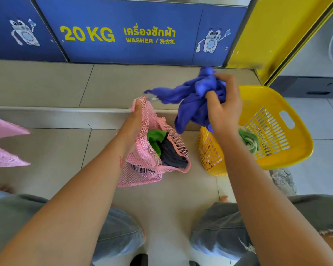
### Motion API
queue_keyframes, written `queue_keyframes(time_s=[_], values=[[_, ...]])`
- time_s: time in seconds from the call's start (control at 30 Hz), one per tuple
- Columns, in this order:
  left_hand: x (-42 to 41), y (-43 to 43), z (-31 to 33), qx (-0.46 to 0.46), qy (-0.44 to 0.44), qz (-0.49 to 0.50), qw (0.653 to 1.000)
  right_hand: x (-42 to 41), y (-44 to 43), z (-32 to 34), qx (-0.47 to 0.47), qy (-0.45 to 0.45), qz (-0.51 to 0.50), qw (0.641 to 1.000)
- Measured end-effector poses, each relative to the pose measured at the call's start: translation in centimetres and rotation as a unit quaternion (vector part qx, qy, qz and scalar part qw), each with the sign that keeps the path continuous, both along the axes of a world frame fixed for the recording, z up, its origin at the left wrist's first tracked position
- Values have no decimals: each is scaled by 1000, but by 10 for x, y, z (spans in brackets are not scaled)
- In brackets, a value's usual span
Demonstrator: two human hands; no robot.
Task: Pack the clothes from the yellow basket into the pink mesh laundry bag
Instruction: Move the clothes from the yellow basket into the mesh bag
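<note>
The pink mesh laundry bag (pixel 142 166) stands on the tiled floor in the middle, its mouth held up and open by my left hand (pixel 135 120), which grips the rim. Inside it lie a green garment (pixel 155 139) and a dark garment (pixel 171 154). My right hand (pixel 224 106) holds a bunched blue-purple garment (pixel 190 98) in the air, up and to the right of the bag's mouth. The yellow basket (pixel 288 150) sits tilted on the floor at the right, with a green and white cloth (pixel 249 141) inside.
A blue washer front marked 20 KG (pixel 123 35) rises behind a tiled step (pixel 65 110). A yellow panel (pixel 273 35) stands at the back right. More pink mesh (pixel 2 143) lies at the left edge. My knees in grey shorts (pixel 229 227) fill the bottom.
</note>
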State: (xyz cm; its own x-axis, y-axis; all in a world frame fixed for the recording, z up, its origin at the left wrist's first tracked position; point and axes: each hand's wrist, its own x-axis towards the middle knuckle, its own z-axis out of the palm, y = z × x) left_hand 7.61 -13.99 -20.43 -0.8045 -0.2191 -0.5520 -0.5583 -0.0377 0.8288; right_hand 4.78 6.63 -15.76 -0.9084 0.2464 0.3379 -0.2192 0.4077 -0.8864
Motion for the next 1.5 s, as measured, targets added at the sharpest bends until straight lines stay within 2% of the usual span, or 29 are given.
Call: queue_keyframes(time_s=[0.13, 0.2, 0.27, 0.33, 0.43, 0.5, 0.6, 0.7, 0.87, 1.07, 1.17, 1.27, 1.4, 1.5], values=[[-2, -9, -2, 48, 15, 37, 998, 9, -38, -44, 14, -105, 91, 990], [-2, -16, -4, 57, 15, 43, 997, 13, -53, -68, 51, -171, 121, 977], [-2, -23, -5, 49, 13, 36, 998, 18, -66, -89, 128, -226, 169, 951], [-2, -28, -6, 57, 12, 12, 998, 24, -83, -108, 198, -254, 276, 905], [-3, -36, -12, 68, 16, -32, 997, 32, -107, -134, 209, -369, 413, 806], [-2, -39, -13, 69, 24, -29, 997, 29, -115, -149, 291, -392, 422, 764], [-1, -42, -11, 52, 24, -24, 998, 21, -112, -152, 419, -350, 414, 728], [-1, -43, -9, 39, 19, -9, 999, 18, -101, -136, 453, -269, 380, 760], [7, -37, -4, 16, 11, -3, 1000, 15, -65, -96, 429, -148, 309, 836], [6, -14, 4, -23, 0, 14, 1000, 5, 2, -58, 364, -108, 159, 911], [5, -1, 5, -30, -2, 17, 999, -1, 43, -50, 351, -95, 66, 929], [-4, 7, -10, -29, -9, 22, 999, -9, 77, -53, 357, -206, 11, 911], [-15, 24, -21, -26, -19, 18, 999, -18, 106, -72, 436, -392, 18, 810], [-18, 45, -9, -33, -20, 10, 999, -27, 117, -92, 460, -441, 26, 770]])
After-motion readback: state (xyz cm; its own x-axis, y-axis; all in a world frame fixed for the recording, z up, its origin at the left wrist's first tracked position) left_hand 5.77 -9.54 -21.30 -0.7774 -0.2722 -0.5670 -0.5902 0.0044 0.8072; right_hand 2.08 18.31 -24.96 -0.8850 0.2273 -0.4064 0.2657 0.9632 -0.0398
